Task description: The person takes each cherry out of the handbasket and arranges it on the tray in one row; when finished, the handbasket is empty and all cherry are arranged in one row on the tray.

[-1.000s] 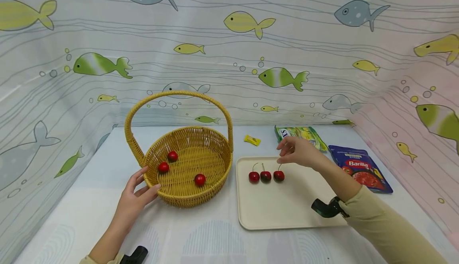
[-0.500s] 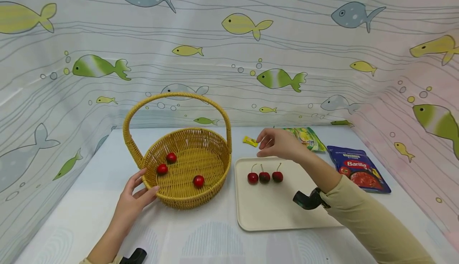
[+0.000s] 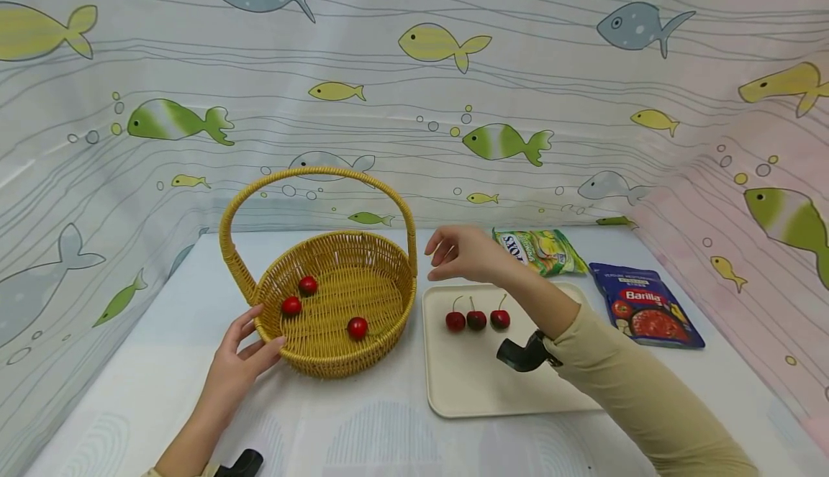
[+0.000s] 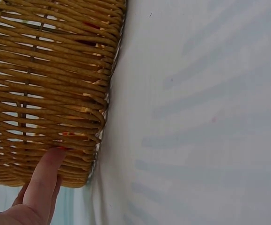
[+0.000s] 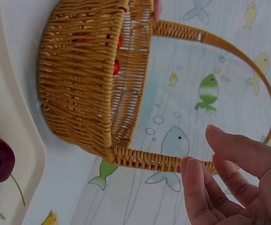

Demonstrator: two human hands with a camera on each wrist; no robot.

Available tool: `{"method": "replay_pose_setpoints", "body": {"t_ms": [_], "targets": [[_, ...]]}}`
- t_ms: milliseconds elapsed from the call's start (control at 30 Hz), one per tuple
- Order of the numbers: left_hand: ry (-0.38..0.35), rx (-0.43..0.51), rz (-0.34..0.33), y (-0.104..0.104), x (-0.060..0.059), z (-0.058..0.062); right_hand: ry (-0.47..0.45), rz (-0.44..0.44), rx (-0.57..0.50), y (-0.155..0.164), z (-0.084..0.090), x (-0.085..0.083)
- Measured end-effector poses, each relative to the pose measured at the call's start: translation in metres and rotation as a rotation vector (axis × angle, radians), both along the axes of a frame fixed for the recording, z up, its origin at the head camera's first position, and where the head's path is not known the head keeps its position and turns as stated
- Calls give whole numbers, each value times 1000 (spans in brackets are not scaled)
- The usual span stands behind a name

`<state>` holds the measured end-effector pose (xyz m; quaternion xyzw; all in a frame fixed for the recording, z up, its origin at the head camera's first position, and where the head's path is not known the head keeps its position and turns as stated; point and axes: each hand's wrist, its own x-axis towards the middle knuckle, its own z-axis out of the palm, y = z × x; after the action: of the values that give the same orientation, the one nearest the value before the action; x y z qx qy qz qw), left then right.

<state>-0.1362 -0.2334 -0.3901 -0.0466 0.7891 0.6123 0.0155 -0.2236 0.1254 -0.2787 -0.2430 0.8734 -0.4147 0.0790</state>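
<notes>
A woven yellow basket (image 3: 382,297) with a tall arched handle (image 3: 317,173) stands left of centre and holds three red cherries (image 3: 357,328). My left hand (image 3: 259,334) rests against its near left rim with straight fingers; the left wrist view shows a finger (image 4: 44,176) touching the basket wall (image 4: 46,89). My right hand (image 3: 432,261) hovers empty with loosely bent fingers, just right of the handle's base and above the far left corner of a cream tray (image 3: 512,391). Three stemmed cherries (image 3: 476,320) lie in a row on that tray. The right wrist view shows the basket (image 5: 79,79) beyond my fingers (image 5: 224,183).
A green snack packet (image 3: 534,248) and a blue Barilla pouch (image 3: 648,306) lie to the right of and behind the tray. Fish-patterned sheets wall in the white table (image 3: 382,434) at the back and on both sides.
My right hand has moved left from above the tray's cherries to beside the basket handle, holding nothing. The left hand, basket and cherries have stayed put.
</notes>
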Motion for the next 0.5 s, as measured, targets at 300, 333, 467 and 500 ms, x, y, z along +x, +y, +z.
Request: {"method": "replay_pose_setpoints", "body": {"t_ms": [300,333,467,500], "targets": [[-20,-4,9,0,-1,0,-43,85,-38,-25,-3,-9],[-21,-3,10,0,-1,0,-46,90,-35,-28,-4,-11],[-28,-1,14,0,-2,1,-73,113,-30,-41,-7,-17],[-29,-1,14,0,-2,1,-78,116,-28,-45,-7,-18]]}}
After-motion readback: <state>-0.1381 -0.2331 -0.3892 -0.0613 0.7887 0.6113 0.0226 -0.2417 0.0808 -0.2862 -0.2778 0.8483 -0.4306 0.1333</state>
